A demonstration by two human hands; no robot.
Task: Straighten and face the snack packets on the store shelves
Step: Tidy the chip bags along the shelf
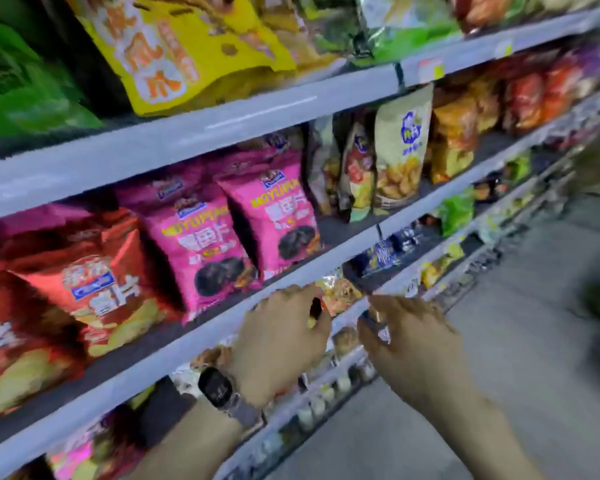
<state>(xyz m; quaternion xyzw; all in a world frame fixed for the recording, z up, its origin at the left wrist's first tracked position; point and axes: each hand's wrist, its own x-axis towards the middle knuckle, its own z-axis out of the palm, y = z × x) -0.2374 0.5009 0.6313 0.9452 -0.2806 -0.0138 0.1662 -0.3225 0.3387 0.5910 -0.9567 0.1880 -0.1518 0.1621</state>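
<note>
Reaching both hands, left and right, fingers loosely curled, toward a blurred packet below the shelf; grip and packet's axis unclear.

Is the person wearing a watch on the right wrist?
No, the watch sits on the wrist of the left hand; the right hand has a bare wrist.

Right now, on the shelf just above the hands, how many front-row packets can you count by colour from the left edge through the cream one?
Red packets: 2 (one is cut off at the left edge)
Pink packets: 2, second one here
Cream packet: 1
Narrow packets between pink and cream: too blurred to count
Total countable: 5
</note>
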